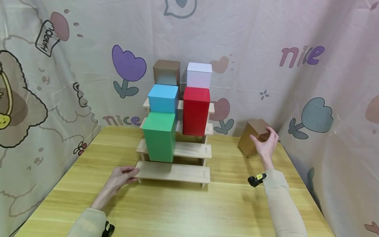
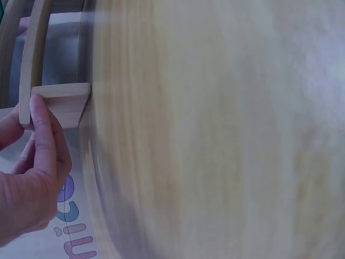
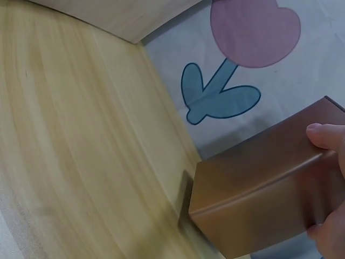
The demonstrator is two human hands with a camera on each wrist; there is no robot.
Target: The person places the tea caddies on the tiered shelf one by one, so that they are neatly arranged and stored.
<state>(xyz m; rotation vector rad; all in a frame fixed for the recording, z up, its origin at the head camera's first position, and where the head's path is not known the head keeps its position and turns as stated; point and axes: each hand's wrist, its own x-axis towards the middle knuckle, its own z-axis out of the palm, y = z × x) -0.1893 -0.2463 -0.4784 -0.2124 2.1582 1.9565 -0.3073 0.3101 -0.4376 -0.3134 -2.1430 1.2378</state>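
Note:
My left hand (image 1: 121, 177) pinches the left end of the lowest step of a wooden tiered stand (image 1: 174, 171). The left wrist view shows the thumb and fingers on either side of that board (image 2: 32, 65). At the right, my right hand (image 1: 266, 144) grips a brown box (image 1: 251, 138) near its top. Thumb and a fingertip press different faces of the brown box (image 3: 259, 183) in the right wrist view. The box leans; whether its base touches the table I cannot tell.
On the stand are a green box (image 1: 160, 138), a blue box (image 1: 163, 98), a red box (image 1: 196, 112), a white box (image 1: 199, 75) and another brown box (image 1: 166, 72). A printed curtain (image 1: 245, 29) hangs behind the wooden table (image 1: 225, 210).

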